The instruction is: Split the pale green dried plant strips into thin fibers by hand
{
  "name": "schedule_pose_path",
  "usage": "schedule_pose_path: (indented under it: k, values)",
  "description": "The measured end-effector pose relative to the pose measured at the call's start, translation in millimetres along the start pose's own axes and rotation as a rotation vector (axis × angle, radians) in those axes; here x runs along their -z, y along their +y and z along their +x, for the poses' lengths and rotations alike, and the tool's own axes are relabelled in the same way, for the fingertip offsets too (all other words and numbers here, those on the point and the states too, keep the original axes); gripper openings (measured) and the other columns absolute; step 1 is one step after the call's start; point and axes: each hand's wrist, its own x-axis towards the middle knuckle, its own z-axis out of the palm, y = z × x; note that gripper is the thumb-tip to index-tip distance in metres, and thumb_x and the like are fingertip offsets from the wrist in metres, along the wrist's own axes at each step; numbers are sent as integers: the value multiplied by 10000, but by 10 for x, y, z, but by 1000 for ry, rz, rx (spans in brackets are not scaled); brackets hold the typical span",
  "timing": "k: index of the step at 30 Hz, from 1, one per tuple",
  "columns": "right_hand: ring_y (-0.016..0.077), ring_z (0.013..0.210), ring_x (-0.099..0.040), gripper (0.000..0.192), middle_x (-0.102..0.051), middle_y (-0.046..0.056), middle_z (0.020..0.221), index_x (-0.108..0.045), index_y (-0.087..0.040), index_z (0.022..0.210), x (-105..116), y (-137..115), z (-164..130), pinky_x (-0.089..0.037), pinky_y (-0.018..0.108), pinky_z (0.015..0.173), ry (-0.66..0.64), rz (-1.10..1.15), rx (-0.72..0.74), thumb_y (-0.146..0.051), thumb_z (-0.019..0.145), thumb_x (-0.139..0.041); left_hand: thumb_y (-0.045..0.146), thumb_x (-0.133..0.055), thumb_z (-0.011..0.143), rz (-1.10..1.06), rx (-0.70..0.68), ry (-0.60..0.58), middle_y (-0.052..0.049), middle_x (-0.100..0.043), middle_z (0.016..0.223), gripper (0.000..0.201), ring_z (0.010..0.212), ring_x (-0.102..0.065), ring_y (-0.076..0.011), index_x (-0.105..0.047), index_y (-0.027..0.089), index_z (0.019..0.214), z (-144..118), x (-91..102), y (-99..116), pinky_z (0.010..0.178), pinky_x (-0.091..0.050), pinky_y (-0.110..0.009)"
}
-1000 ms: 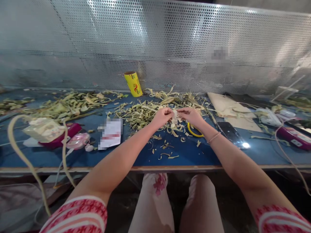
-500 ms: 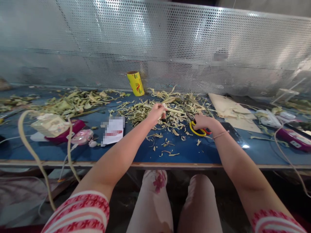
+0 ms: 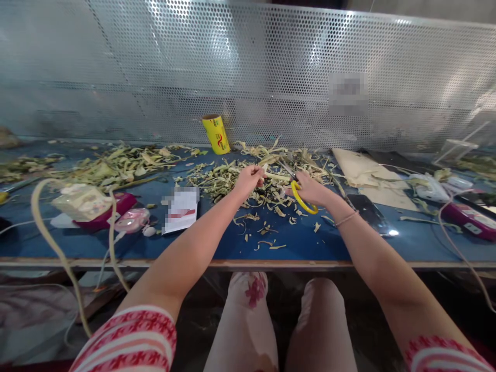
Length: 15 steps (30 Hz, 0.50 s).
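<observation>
Over the heap of cut dried plant pieces [image 3: 217, 181], my left hand [image 3: 251, 179] is closed on a pale dried stalk [image 3: 277, 176] that points right. My right hand [image 3: 308, 188] grips scissors [image 3: 304, 200] with yellow handles, and their blades point up and to the left above the heap. The hand partly hides the handles. The stalk's right end lies close to the scissors and my right fingers; whether they touch I cannot tell. Small cut scraps [image 3: 267, 227] are scattered on the blue table in front of the heap.
Behind the table rises a perforated metal panel [image 3: 271, 67]. A yellow roll [image 3: 216, 134] stands against it. On the left are leafy stalks [image 3: 116, 160], a purple device [image 3: 104, 209] and a blurred phone [image 3: 181, 209]. To the right lie cardboard [image 3: 372, 178], a dark phone [image 3: 370, 212] and another purple device [image 3: 470, 219].
My right hand has moved slightly left and up, and the scissors have turned so their blades point more upward. My left hand has shifted slightly left, still on the stalk.
</observation>
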Motion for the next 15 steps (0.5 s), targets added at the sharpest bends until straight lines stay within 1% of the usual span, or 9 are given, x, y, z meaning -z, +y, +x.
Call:
schedule_pose_path:
  k: [2,6,10,15]
  values:
    - [260,988,-576,422,-561,137,1083,-508,-155,1036,-90,-54,-3,-467,403,901,-44,19,42,-535,852,-529,197,-530,871,9,-12,-12,-14,-660,734,118,481,-504,-55,-543,145,765,8,-8,-12,523,-469,-212]
    - [253,956,-579,436,-569,129,1069,-516,-162,1005,-189,-126,-7,-474,394,860,-82,17,54,-562,835,-547,178,-554,847,3,-48,-72,-2,-645,701,114,477,-519,-56,-537,145,739,-12,-30,-14,523,-471,-207]
    - [232,928,-572,408,-596,123,1029,-531,-154,983,-181,-166,-8,-465,358,820,-58,70,92,-541,853,-539,237,-609,824,4,-69,-151,2,-640,690,119,494,-525,-55,-557,146,768,-56,-61,2,545,-484,-204]
    - [164,723,-521,347,-600,63,839,-540,-170,847,-180,-164,11,-413,286,662,12,98,86,-517,861,-539,279,-615,817,20,-68,-198,5,-633,678,144,511,-527,-61,-571,147,776,-81,-92,-5,564,-489,-212]
